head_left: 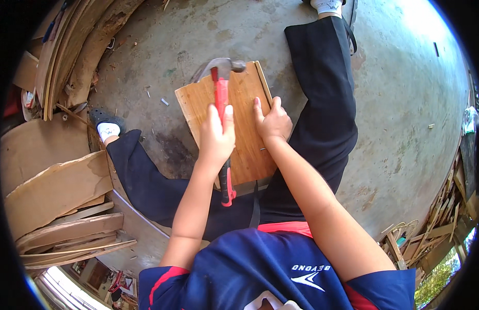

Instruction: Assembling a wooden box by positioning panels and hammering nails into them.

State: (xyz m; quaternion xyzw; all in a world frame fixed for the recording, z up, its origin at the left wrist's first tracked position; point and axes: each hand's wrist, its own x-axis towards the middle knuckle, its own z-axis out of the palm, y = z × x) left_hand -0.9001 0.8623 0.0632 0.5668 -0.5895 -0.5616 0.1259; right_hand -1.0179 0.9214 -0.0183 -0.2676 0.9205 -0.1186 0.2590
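My left hand [217, 137] is wrapped round the red and black handle of a claw hammer [223, 95]. The metal head is raised over the far part of a brown wooden board [244, 121], which lies tilted between my legs. My right hand [274, 123] grips the board's right edge, thumb on the face and fingers over the side. A narrow wooden strip [263, 82] runs along that edge, beyond my right fingers. Beside my right wrist, a small nail [262, 149] shows against the board. What lies under my right palm is hidden.
My legs in black trousers [322, 77] spread to either side on the concrete floor [399, 113]. Curved wood slabs [87, 51] stand at far left, with stacked planks [58, 181] nearer. Scrap wood [430, 232] is heaped at right. A small pale piece [164, 102] lies left of the board.
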